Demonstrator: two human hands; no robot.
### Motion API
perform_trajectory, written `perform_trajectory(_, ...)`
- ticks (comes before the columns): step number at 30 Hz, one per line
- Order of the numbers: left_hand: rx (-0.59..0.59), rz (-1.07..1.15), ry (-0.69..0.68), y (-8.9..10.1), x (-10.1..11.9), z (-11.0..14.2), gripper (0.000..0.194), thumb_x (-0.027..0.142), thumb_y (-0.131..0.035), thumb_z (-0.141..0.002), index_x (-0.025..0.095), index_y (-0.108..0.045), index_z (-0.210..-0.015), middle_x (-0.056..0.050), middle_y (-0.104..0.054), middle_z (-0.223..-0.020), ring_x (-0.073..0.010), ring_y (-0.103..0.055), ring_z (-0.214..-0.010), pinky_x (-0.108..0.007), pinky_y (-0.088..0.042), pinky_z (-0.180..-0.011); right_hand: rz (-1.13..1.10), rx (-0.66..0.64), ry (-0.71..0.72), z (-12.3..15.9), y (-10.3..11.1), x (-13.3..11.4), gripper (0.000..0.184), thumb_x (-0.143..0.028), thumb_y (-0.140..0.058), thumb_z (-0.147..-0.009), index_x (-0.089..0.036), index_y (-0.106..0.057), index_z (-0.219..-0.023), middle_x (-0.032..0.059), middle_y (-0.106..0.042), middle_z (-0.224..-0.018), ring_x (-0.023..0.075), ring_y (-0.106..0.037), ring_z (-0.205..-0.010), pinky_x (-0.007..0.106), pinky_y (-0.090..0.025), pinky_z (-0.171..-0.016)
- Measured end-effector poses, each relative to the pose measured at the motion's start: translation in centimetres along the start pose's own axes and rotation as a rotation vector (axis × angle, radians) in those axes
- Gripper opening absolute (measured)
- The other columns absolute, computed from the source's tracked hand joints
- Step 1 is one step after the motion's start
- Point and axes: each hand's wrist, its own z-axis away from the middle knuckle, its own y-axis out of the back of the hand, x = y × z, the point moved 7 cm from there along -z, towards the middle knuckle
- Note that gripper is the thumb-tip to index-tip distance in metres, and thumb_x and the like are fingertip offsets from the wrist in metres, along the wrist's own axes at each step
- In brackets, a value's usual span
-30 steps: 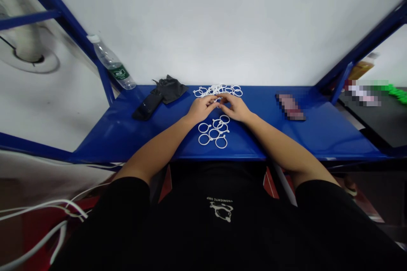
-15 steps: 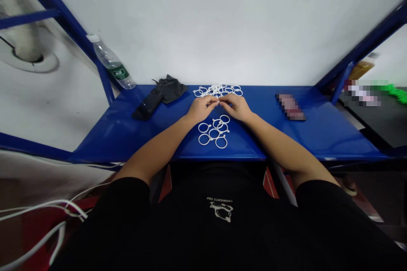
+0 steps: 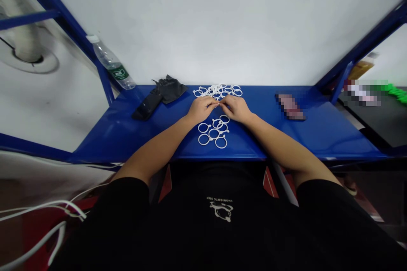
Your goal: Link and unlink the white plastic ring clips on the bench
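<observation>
My left hand [image 3: 202, 108] and my right hand [image 3: 235, 107] meet over the blue table, fingers closed in a pinch, fingertips almost touching. A small white part shows between them; it looks like a bit of a white ring, mostly hidden by the fingers. Just behind the hands lies a heap of white plastic rings [image 3: 216, 89], each with a small tab, like curtain rings. Nearer my body, several more such rings [image 3: 209, 139] lie loose, some overlapping.
On the blue table [image 3: 111, 135] a black phone [image 3: 147, 106] and a crumpled black pouch [image 3: 172, 89] lie to the left. A clear bottle [image 3: 112, 64] leans at the back left corner. A blurred-out pinkish phone-shaped item [image 3: 290, 106] lies on the right. Blue frame posts flank both sides.
My right fingers have shifted slightly against the left fingertips, and less of the white part shows between them. The rings on the table have not moved.
</observation>
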Motion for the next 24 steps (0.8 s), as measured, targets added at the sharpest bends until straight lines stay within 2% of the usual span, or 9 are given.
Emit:
perform_trajectory(5, -0.015, -0.011, -0.025, 0.0, 0.0, -0.1, 0.011, 0.022, -0.073, -0.105, 0.023, -0.084, -0.105, -0.006, -0.082, -0.105, -0.0216, -0.078, -0.099, -0.038, -0.062, -0.093, -0.015, -0.064, -0.035, -0.4, 0.2, 0.4, 0.026, -0.036, -0.054, -0.108, -0.021, -0.075, -0.109, 0.0102, -0.079, -0.099, 0.0249, -0.070, -0.088, 0.037, -0.053, -0.081)
perform_trajectory(9, 0.011, -0.013, -0.037, 0.2, 0.3, -0.2, 0.006, 0.019, -0.076, -0.101, 0.021, -0.081, -0.104, -0.010, -0.077, -0.126, -0.0243, -0.074, -0.119, -0.044, -0.061, -0.107, 0.021, -0.087, -0.164, -0.4, 1.0, 2.5, 0.035, -0.040, -0.052, -0.109, -0.019, -0.076, -0.123, 0.0128, -0.079, -0.114, 0.0265, -0.072, -0.095, 0.039, -0.056, -0.089)
perform_trajectory(12, -0.133, 0.036, -0.065, -0.7, 1.2, -0.1, 0.006, 0.017, -0.074, -0.101, 0.021, -0.078, -0.102, -0.009, -0.079, -0.126, -0.0241, -0.074, -0.121, -0.046, -0.059, -0.112, 0.155, -0.096, -0.368, 0.0, 1.5, 5.0, 0.043, -0.042, -0.054, -0.108, -0.018, -0.075, -0.136, 0.0172, -0.075, -0.134, 0.0316, -0.073, -0.109, 0.043, -0.058, -0.097)
perform_trajectory(15, -0.342, 0.055, -0.076, -2.0, 2.2, 0.4, 0.008, 0.021, -0.072, -0.101, 0.023, -0.080, -0.104, -0.006, -0.082, -0.115, -0.0233, -0.076, -0.113, -0.044, -0.060, -0.108, 0.263, -0.217, -0.501, 0.6, 0.7, 6.6, 0.044, -0.039, -0.061, -0.105, -0.019, -0.075, -0.141, 0.0175, -0.071, -0.146, 0.0363, -0.072, -0.123, 0.047, -0.059, -0.103)
perform_trajectory(19, -0.488, 0.061, -0.045, -2.6, 3.2, 0.9, 0.015, 0.028, -0.073, -0.102, 0.023, -0.084, -0.111, -0.006, -0.083, -0.114, -0.0228, -0.077, -0.106, -0.039, -0.060, -0.100, 0.293, -0.359, -0.503, 0.8, -0.6, 6.7, 0.036, -0.032, -0.059, -0.106, -0.021, -0.079, -0.134, 0.0156, -0.075, -0.140, 0.0349, -0.074, -0.124, 0.045, -0.060, -0.106)
perform_trajectory(21, -0.502, 0.065, -0.013, -2.4, 3.5, 0.9, 0.018, 0.033, -0.075, -0.102, 0.023, -0.085, -0.113, -0.006, -0.083, -0.112, -0.0215, -0.077, -0.099, -0.037, -0.059, -0.094, 0.287, -0.373, -0.486, 0.7, -0.9, 6.3, 0.035, -0.030, -0.058, -0.106, -0.021, -0.080, -0.132, 0.0147, -0.076, -0.138, 0.0336, -0.074, -0.124, 0.044, -0.060, -0.107)
perform_trajectory(24, -0.503, 0.072, 0.022, -2.2, 3.6, 0.8, 0.021, 0.039, -0.076, -0.102, 0.023, -0.085, -0.112, -0.005, -0.082, -0.108, -0.0201, -0.076, -0.092, -0.035, -0.058, -0.088, 0.274, -0.349, -0.480, 0.6, -1.0, 5.8, 0.043, -0.034, -0.060, -0.107, -0.020, -0.074, -0.145, 0.0157, -0.071, -0.149, 0.0344, -0.072, -0.131, 0.045, -0.059, -0.111)
